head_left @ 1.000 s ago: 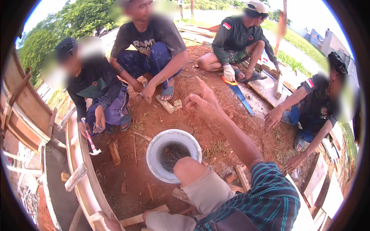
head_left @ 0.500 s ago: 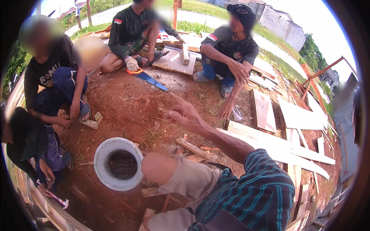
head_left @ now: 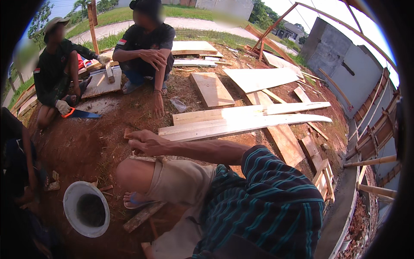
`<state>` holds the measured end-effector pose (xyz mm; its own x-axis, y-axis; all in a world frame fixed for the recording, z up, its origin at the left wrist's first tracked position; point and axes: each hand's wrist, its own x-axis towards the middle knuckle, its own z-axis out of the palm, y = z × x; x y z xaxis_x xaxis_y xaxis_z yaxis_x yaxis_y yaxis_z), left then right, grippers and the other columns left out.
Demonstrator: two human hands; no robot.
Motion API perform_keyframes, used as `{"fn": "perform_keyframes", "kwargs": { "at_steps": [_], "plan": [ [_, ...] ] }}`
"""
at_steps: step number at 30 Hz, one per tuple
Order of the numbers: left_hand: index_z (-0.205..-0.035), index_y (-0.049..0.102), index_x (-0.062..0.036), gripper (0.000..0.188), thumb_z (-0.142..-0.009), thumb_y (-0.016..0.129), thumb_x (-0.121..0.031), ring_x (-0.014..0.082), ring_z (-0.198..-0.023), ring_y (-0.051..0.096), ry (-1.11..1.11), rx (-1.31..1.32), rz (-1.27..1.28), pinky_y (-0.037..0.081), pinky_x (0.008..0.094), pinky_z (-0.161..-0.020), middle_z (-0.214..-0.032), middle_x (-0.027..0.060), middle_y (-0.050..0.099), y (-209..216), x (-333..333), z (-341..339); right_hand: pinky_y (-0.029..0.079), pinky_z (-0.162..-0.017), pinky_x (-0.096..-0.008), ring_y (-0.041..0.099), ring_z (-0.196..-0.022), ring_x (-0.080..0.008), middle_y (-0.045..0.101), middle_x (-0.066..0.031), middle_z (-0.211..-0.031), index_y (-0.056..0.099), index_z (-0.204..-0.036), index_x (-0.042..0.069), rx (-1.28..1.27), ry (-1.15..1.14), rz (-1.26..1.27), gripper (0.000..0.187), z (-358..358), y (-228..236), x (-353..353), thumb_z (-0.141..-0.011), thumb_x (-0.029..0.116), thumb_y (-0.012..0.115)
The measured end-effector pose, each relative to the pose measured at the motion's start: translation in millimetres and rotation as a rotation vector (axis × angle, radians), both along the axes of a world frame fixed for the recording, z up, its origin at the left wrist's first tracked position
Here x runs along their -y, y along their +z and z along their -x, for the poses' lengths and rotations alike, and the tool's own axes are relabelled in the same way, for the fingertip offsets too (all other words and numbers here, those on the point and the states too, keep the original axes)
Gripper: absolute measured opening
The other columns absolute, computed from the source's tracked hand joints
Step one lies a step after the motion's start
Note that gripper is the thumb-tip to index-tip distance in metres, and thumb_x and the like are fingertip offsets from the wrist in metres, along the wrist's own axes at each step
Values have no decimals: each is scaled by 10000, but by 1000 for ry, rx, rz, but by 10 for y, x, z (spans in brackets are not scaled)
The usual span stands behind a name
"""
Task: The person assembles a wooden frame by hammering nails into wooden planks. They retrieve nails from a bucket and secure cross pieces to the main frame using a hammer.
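My right hand point(head_left: 146, 143) is held out over my bent knee, its forearm coming from a striped sleeve. Its fingers are loosely bent and apart, with nothing plainly held. Just beyond the fingertips shows a small reddish-brown wood piece point(head_left: 128, 133); whether they touch it I cannot tell. Left of my knee stands a pale round bucket point(head_left: 71, 211) with dark contents, too blurred to name. My left hand is out of view.
Two long pale boards point(head_left: 241, 123) lie right of my hand, with more planks point(head_left: 211, 88) behind. One co-worker's gloved hand holds a handsaw point(head_left: 84, 114) at the far left. Another person point(head_left: 146, 56) squats nearby. A grey wall point(head_left: 332, 56) rises at right.
The view has swung to the right, so the bucket and co-workers sit further left. My right hand, earlier pointing with its index finger stretched forward, is now lower and closer to my knee, fingers more bent.
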<state>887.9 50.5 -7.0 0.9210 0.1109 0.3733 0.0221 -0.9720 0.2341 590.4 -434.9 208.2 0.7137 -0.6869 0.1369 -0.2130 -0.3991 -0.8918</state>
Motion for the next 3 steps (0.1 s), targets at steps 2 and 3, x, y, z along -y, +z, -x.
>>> {"fn": "perform_keyframes", "kwargs": {
  "at_steps": [2,3],
  "plan": [
    [-1520,97,-55,780,-922,574,-210,437,-978,621,-35,-17,0,509,531,-799,-1182,291,579,-20,44,27,596,-715,-336,697,-852,-246,648,-243,-1041,59,-1497,-42,102,-377,-74,733,1060,406,384,-938,114,508],
    [-1519,97,-54,779,-923,573,-210,437,-978,621,-48,-23,0,509,531,-799,-1182,291,579,-36,53,26,598,-674,-332,702,-802,-269,640,-256,-1051,23,-1504,-24,127,-646,-21,756,1690,632,635,-913,72,484]
  ]
}}
